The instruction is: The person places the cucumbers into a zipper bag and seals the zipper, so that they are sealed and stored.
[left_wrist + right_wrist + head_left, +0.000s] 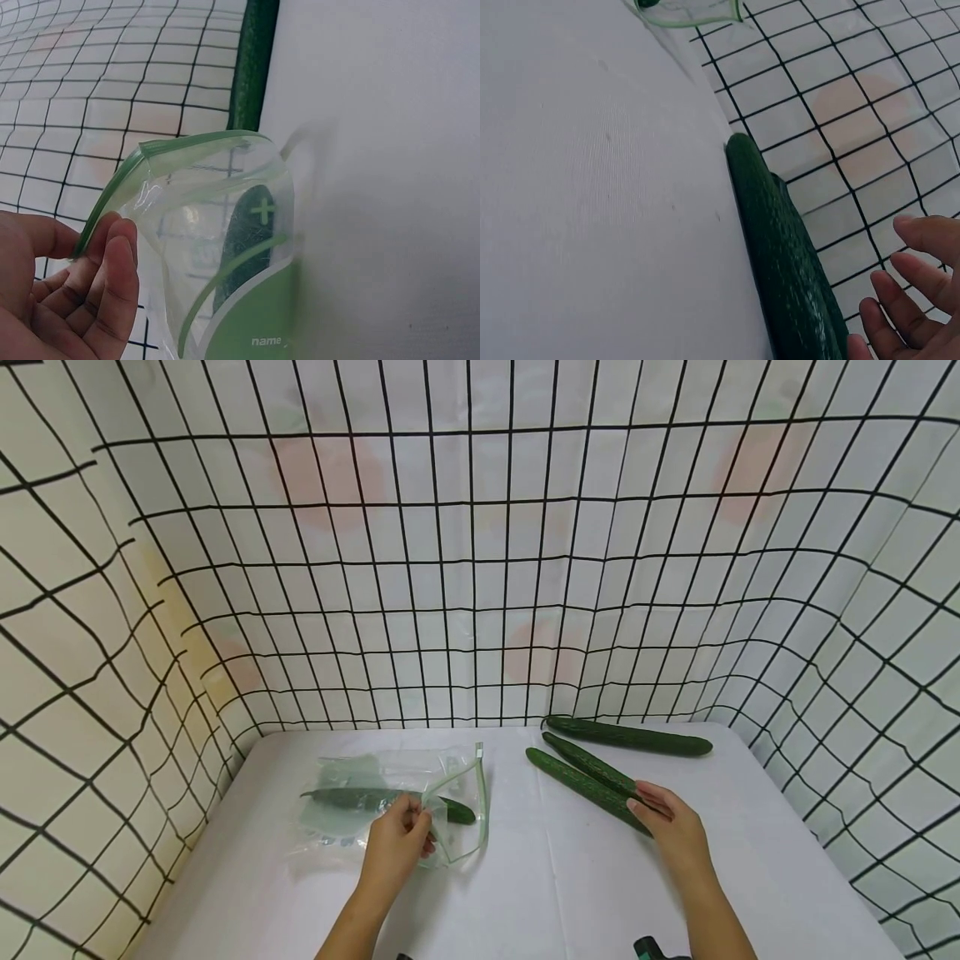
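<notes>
Where bag [337, 818] gapes: clear — left hand [399, 839] pinching rim [214, 139]
Two cucumbers [585, 787]: dark green — beside right hand [678, 827], fingers apart

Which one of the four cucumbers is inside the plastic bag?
The leftmost cucumber, seen through the clear bag whose edge the left hand pinches. The other three cucumbers are outside it, to the right.

Glossy plastic bag [202, 225], bumpy-skinned cucumbers [776, 247], matt tablecloth [543, 893]
</notes>
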A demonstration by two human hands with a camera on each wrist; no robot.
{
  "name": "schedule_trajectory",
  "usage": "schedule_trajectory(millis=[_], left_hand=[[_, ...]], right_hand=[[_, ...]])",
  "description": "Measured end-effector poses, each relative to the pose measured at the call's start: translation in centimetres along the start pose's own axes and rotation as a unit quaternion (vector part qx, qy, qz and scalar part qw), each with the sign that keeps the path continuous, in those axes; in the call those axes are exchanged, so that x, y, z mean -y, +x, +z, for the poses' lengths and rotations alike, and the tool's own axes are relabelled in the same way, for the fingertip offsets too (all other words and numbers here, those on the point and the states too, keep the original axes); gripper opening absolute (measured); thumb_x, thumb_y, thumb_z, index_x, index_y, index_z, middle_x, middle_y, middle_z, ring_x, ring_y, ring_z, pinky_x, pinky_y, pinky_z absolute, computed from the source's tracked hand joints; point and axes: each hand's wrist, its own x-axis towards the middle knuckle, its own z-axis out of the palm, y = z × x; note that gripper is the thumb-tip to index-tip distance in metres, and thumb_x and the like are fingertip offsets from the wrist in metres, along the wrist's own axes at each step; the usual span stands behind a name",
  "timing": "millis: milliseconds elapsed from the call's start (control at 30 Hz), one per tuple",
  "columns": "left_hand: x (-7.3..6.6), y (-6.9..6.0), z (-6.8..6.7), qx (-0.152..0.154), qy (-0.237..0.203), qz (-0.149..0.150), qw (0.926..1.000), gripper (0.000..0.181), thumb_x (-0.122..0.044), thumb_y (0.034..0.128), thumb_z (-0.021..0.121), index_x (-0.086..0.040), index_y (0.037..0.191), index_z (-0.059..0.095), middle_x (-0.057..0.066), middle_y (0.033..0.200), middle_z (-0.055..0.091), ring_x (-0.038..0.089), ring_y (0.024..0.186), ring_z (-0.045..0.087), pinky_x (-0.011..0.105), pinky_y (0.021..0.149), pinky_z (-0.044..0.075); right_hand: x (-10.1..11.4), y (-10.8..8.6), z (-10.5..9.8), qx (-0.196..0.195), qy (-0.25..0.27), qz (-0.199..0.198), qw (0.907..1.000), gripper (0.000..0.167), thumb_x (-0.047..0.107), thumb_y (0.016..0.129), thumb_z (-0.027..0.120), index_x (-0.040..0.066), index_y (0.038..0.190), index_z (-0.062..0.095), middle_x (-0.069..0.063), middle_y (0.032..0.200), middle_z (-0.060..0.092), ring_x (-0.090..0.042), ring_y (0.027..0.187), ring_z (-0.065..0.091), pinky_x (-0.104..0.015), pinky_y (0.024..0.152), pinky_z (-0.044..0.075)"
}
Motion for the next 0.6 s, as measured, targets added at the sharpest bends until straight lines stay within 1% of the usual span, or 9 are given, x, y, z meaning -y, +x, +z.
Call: schedule_trajectory(millis=[100, 167, 267, 367, 500, 600], left_hand=[[0.0, 0.0, 0.0, -0.001, 0.000, 0.000, 1.0000, 0.008, -0.010, 0.1013, 0.057, -0.005, 0.095, 0.056, 0.006, 0.071, 0.065, 0.021, 0.060, 0.066, 0.023, 0.055, 0.058], [0.0, 0.0, 0.0, -0.001, 0.000, -0.001, 1.0000, 0.008, -0.010, 0.1011, 0.057, -0.005, 0.095, 0.056, 0.006, 0.070, 0.065, 0.021, 0.060, 0.066, 0.023, 0.055, 0.058], [-0.2, 0.0, 0.0, -0.002, -0.002, -0.001, 1.0000, 0.008, -0.010, 0.1010, 0.057, -0.005, 0.095, 0.056, 0.006, 0.070, 0.065, 0.022, 0.060, 0.067, 0.023, 0.054, 0.058], [-0.3, -0.1, -0.1, -0.002, -0.003, -0.002, 1.0000, 0.008, -0.010, 0.1008, 0.057, -0.005, 0.095, 0.056, 0.006, 0.070, 0.065, 0.023, 0.060, 0.067, 0.023, 0.054, 0.058], [-0.3, -0.1, -0.1, -0.002, -0.001, -0.001, 1.0000, 0.008, -0.010, 0.1006, 0.057, -0.005, 0.095, 0.056, 0.006, 0.069, 0.065, 0.023, 0.060, 0.067, 0.023, 0.054, 0.058], [-0.3, -0.1, -0.1, -0.002, -0.002, -0.001, 1.0000, 0.008, -0.009, 0.1007, 0.057, -0.005, 0.094, 0.056, 0.006, 0.069, 0.065, 0.023, 0.060, 0.067, 0.023, 0.054, 0.058]], right_hand=[[-0.6, 0.1, -0.4, -0.006, -0.003, 0.007, 1.0000, 0.063, 0.048, 0.099, 0.062, 0.018, 0.152, 0.045, -0.008, 0.155, 0.049, -0.027, 0.140, 0.049, -0.004, 0.088, 0.042], [-1.0, 0.3, -0.7, -0.006, -0.010, 0.011, 0.9999, 0.062, 0.046, 0.099, 0.062, 0.017, 0.152, 0.045, -0.009, 0.155, 0.049, -0.027, 0.140, 0.049, -0.006, 0.090, 0.044], [-1.6, 0.5, -1.0, -0.004, -0.023, 0.014, 0.9996, 0.063, 0.048, 0.099, 0.062, 0.017, 0.151, 0.045, -0.008, 0.155, 0.049, -0.028, 0.141, 0.048, -0.018, 0.100, 0.048], [-2.2, 0.6, -1.1, 0.003, -0.029, 0.015, 0.9995, 0.065, 0.049, 0.099, 0.061, 0.015, 0.151, 0.045, -0.011, 0.156, 0.047, -0.031, 0.142, 0.047, -0.036, 0.110, 0.047], [-3.1, 1.0, -1.0, 0.015, -0.037, 0.023, 0.9989, 0.068, 0.049, 0.098, 0.063, 0.012, 0.152, 0.043, -0.016, 0.158, 0.043, -0.037, 0.146, 0.040, -0.054, 0.118, 0.037], [-3.7, 1.4, -1.0, 0.022, -0.053, 0.035, 0.9977, 0.071, 0.052, 0.097, 0.064, 0.012, 0.152, 0.043, -0.018, 0.161, 0.038, -0.041, 0.150, 0.030, -0.062, 0.121, 0.027]])
